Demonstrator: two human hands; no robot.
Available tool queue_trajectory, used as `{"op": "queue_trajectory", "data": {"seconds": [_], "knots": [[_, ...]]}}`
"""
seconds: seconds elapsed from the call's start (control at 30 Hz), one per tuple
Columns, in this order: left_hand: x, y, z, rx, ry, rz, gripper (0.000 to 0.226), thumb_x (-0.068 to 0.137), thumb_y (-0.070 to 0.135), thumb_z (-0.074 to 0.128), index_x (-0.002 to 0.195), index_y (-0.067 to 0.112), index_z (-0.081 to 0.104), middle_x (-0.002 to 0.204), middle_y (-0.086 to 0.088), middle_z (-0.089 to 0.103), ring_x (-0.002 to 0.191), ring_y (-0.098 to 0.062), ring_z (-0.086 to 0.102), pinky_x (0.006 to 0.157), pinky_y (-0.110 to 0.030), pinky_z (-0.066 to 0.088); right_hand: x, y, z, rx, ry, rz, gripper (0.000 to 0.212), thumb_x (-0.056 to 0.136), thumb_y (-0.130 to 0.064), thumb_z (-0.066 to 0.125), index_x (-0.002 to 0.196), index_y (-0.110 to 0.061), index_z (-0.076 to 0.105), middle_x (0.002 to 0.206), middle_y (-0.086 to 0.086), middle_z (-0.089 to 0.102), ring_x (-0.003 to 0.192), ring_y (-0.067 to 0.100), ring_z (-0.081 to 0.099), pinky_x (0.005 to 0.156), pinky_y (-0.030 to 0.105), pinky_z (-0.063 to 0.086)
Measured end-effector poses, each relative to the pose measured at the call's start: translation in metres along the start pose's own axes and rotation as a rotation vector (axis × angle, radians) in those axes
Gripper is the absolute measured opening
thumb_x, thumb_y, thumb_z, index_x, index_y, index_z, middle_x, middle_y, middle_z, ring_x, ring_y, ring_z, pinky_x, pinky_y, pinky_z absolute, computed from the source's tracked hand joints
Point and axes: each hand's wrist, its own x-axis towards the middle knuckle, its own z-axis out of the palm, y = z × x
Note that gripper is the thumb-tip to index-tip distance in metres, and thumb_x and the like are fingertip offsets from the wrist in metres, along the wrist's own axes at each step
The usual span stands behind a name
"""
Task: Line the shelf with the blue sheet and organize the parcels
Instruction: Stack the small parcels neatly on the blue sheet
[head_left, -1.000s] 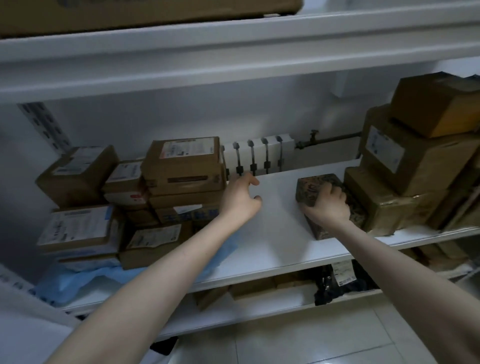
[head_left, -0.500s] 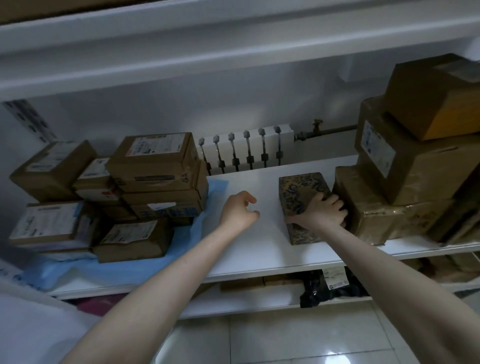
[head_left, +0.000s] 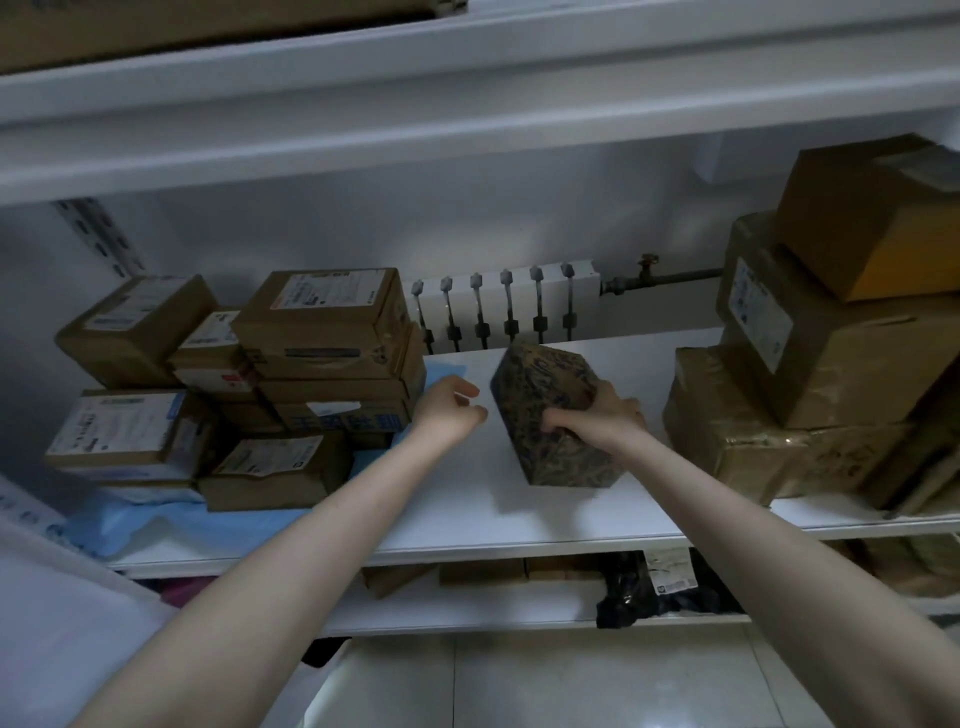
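Observation:
My right hand (head_left: 597, 418) grips a dark patterned box (head_left: 550, 410) from its right side, tilted up on the white shelf (head_left: 467, 514). My left hand (head_left: 449, 410) hovers just left of the box with fingers loosely curled, holding nothing. A blue sheet (head_left: 171, 519) covers the left part of the shelf. Several brown cardboard parcels (head_left: 322, 332) are stacked on the sheet at the left. More brown parcels (head_left: 810, 364) are piled at the right end of the shelf, off the sheet.
A white radiator (head_left: 498, 306) and pipe stand behind the shelf. An upper shelf (head_left: 467, 114) overhangs closely. A lower shelf holds flat boxes (head_left: 483, 571) and a black bag (head_left: 639, 592). Tiled floor lies below.
My right hand has dragged the patterned box leftward, away from the right pile, and tipped it up. My left hand left the left stack and drew back toward the box.

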Motion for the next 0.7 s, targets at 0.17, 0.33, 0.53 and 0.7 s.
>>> {"op": "queue_trajectory", "data": {"seconds": [0.17,0.33,0.53,0.7], "knots": [[-0.005,0.009,-0.021,-0.326,0.001,-0.083,0.06,0.087,0.017,0.068,0.139,0.012,0.038,0.134,-0.01,0.047,0.1,-0.02,0.052,0.088,-0.037,0.049,-0.028,-0.017,-0.031,0.615,-0.393,-0.031,0.079,0.036,-0.055,0.07,0.106,-0.018,0.067,0.111,0.011,0.07,0.104,0.029,0.062,0.095,0.041,0.046],[-0.012,-0.004,-0.048,-0.524,-0.183,-0.002,0.101,0.065,0.048,0.085,0.147,0.024,0.03,0.145,-0.007,0.044,0.125,-0.024,0.05,0.104,-0.045,0.043,-0.038,0.006,-0.044,0.948,-0.73,0.022,0.081,0.026,-0.04,0.091,0.096,-0.007,0.071,0.098,0.016,0.069,0.096,0.033,0.06,0.088,0.048,0.049],[-0.048,-0.009,-0.076,-0.627,-0.444,0.041,0.109,0.022,0.054,0.092,0.119,0.021,0.054,0.102,0.0,0.074,0.093,-0.014,0.071,0.07,-0.027,0.058,-0.047,0.006,-0.027,1.027,-1.028,-0.039,0.083,0.038,-0.043,0.09,0.107,-0.004,0.069,0.113,0.021,0.064,0.103,0.037,0.061,0.089,0.053,0.051],[-0.068,-0.035,-0.113,-0.617,-0.403,0.022,0.109,0.025,0.054,0.092,0.121,0.018,0.056,0.105,-0.004,0.074,0.095,-0.018,0.071,0.073,-0.031,0.058,-0.056,-0.019,-0.007,0.907,-1.123,-0.151,0.068,0.058,-0.045,0.08,0.112,-0.006,0.068,0.111,0.019,0.067,0.104,0.035,0.064,0.092,0.053,0.05]]}}
